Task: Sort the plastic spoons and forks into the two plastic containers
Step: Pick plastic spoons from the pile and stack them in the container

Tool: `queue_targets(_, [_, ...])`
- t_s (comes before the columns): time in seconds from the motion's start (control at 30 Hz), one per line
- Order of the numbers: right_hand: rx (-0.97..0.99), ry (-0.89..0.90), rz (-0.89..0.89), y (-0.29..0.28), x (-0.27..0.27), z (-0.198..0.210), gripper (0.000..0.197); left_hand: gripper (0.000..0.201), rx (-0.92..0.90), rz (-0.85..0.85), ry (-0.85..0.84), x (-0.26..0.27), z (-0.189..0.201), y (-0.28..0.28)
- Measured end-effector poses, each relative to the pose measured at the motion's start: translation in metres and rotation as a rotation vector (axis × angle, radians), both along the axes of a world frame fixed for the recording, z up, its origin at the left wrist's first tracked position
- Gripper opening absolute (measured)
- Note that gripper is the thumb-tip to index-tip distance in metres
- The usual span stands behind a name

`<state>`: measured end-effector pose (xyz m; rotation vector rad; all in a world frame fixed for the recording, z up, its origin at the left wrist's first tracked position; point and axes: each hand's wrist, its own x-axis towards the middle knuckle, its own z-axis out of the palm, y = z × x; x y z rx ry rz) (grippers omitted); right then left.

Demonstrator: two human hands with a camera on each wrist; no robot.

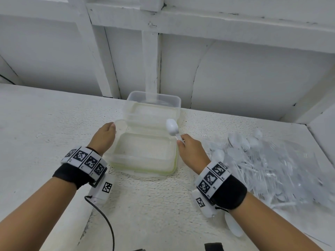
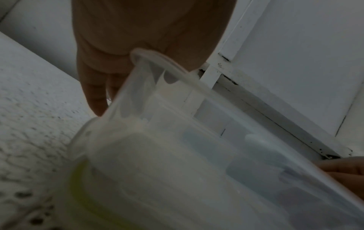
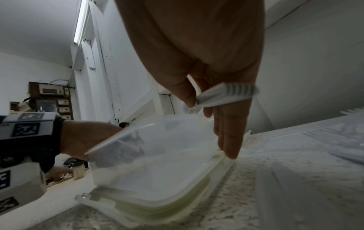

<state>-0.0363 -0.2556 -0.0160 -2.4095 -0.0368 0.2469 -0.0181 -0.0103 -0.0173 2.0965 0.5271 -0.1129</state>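
A clear plastic container point(image 1: 154, 105) is tilted up over a green-rimmed container point(image 1: 145, 160) in the middle of the counter. My left hand point(image 1: 107, 133) grips the tilted container's left rim corner point(image 2: 141, 56); the right wrist view shows that hand point(image 3: 84, 137) behind the clear wall point(image 3: 157, 140). My right hand point(image 1: 188, 147) pinches a white plastic spoon point(image 1: 172, 127) by its ribbed handle point(image 3: 226, 95), with the bowl pointing up beside the container's right rim. Its straight lower fingers point(image 3: 228, 137) reach down to the green-rimmed container's right edge point(image 3: 197, 186).
A heap of white spoons and forks on clear plastic wrap point(image 1: 262, 160) lies to the right. One loose spoon point(image 1: 233, 227) sits under my right wrist. A black cable point(image 1: 107, 223) trails from the left wrist. A white panelled wall point(image 1: 235, 69) stands just behind the containers.
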Motion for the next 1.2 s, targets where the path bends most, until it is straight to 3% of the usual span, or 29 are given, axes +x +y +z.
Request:
queue_targets(0.27, [0.058,0.058,-0.025,0.003,-0.001,-0.005,0.029,0.040,-0.109,0.034,0.027,-0.002,-0.004,0.002])
queue_targets(0.53, [0.065,0.041,-0.032,0.004,0.003,-0.006,0.030,0.038,-0.082,0.042,-0.014,0.001,-0.001,0.002])
queue_targets(0.67, [-0.063,-0.109,-0.021,0.004,0.006,0.002,0.029,0.040,-0.075,0.038,0.019,-0.001,0.001,0.001])
queue_targets(0.77, [-0.162,-0.242,0.122,0.011,0.010,0.017,0.030,0.042,-0.023,0.030,0.007,-0.003,-0.001,0.002])
queue_targets(1.0, [-0.359,-0.034,0.664,0.056,0.029,0.022,0.029,0.034,-0.044,0.034,-0.035,-0.006,-0.001,0.008])
queue_targets(1.2, [-0.403,0.121,0.751,0.071,0.034,0.009,0.032,0.032,-0.061,0.030,-0.028,-0.007,0.001,0.010])
